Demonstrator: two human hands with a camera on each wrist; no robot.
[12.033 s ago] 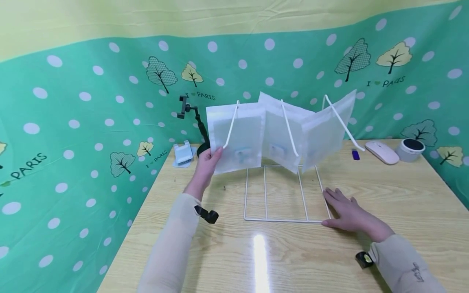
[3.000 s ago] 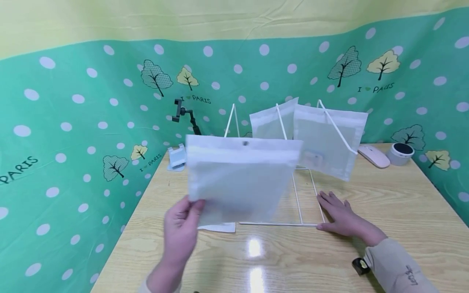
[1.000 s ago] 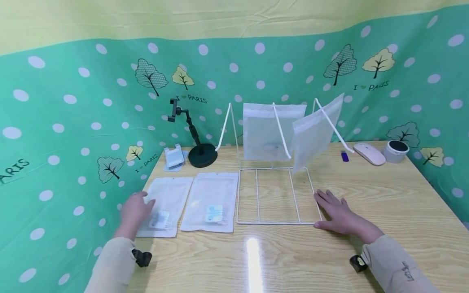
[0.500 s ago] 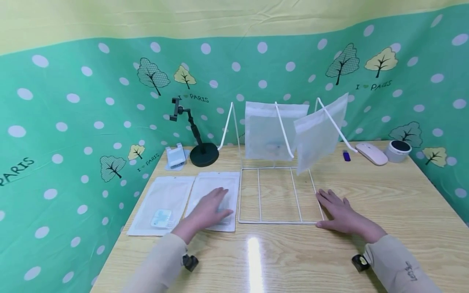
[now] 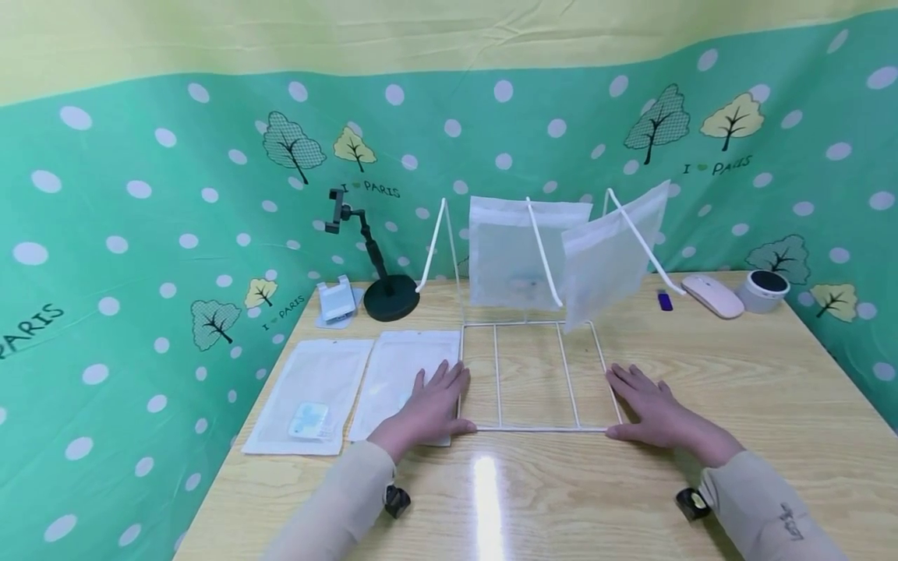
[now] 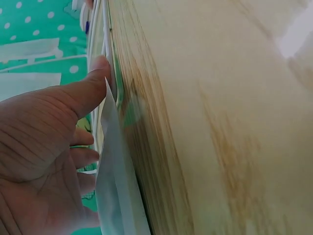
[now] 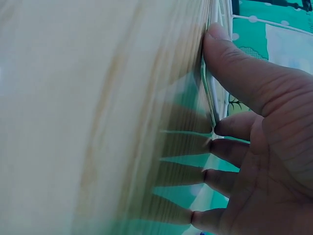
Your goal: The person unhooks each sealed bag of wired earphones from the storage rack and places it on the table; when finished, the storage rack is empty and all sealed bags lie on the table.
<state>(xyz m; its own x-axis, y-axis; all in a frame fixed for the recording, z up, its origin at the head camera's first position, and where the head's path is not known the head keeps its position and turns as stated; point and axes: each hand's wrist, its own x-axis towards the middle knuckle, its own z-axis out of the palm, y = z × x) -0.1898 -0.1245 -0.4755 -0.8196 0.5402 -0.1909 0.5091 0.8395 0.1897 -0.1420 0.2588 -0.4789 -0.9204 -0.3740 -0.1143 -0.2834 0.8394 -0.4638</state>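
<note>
A white wire rack [image 5: 533,428] stands on the wooden table [image 5: 561,499]. Two translucent white bags hang from its hooks, one in the middle [image 5: 515,253] and one on the right [image 5: 606,253]. The left hook [image 5: 433,249] is bare. Two more bags lie flat to the left of the rack, one far left [image 5: 312,393] and one beside the base [image 5: 400,370]. My left hand [image 5: 435,397] lies flat on the nearer bag's right edge, thumb at the rack's front left corner [image 6: 100,73]. My right hand [image 5: 641,397] lies flat at the front right corner, thumb against the wire [image 7: 215,39].
At the back left stand a black phone stand [image 5: 382,296] and a small white holder [image 5: 335,300]. At the back right lie a blue USB stick [image 5: 664,300], a pink mouse [image 5: 712,294] and a round speaker [image 5: 765,290]. Green dotted cloth borders the table.
My left hand took a bag off the left hook, laid it on the table, then moved right from the far left bag to the rack's front left corner. The right hand stayed put.
</note>
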